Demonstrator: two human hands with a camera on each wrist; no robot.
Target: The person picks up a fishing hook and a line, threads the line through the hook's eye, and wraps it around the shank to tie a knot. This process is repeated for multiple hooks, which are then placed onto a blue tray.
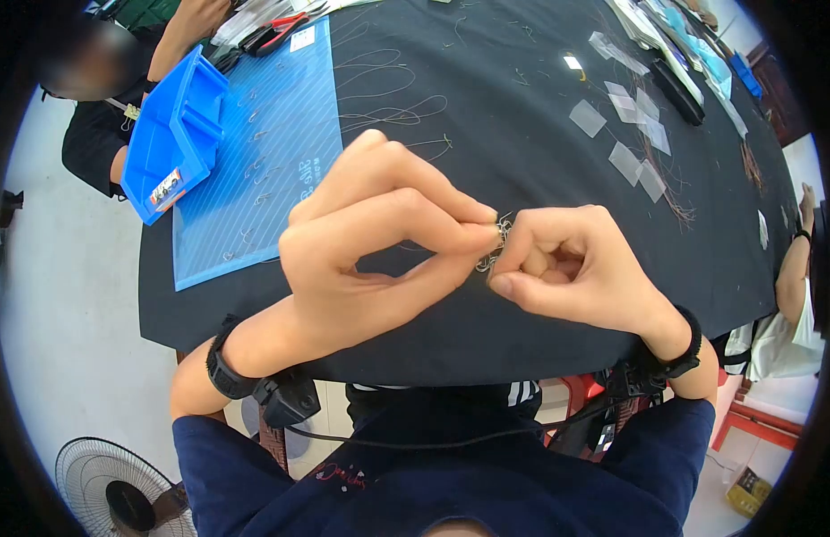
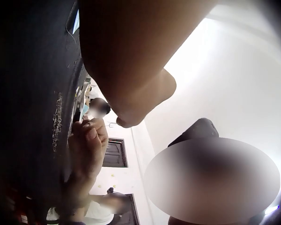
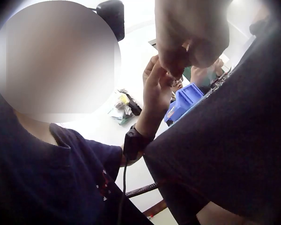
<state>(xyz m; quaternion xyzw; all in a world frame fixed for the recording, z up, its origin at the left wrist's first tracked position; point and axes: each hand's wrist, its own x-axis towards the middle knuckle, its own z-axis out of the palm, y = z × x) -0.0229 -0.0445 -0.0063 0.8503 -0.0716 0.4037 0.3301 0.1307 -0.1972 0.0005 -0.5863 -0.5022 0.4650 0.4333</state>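
Above the black cloth, my left hand (image 1: 370, 242) pinches a tiny fish hook between thumb and fingertips. Thin curved metal of the fish hook (image 2: 111, 125) shows beside those fingertips in the left wrist view. My right hand (image 1: 581, 264) faces it closely, thumb against the bent index finger, the other fingers curled in. What it pinches is mostly hidden by the fingers, a small bit of the same hook by its look. Behind and below the fingertips, a pile of metal hooks (image 1: 484, 265) lies on the cloth, partly covered by both hands.
A blue striped board (image 1: 254, 170) with hooks and trailing lines lies at the left, a blue bin (image 1: 173, 134) at its edge. Red-handled pliers (image 1: 276, 34) rest at the back. Clear plastic squares (image 1: 625, 161) with threads lie to the right. Another person sits at far left.
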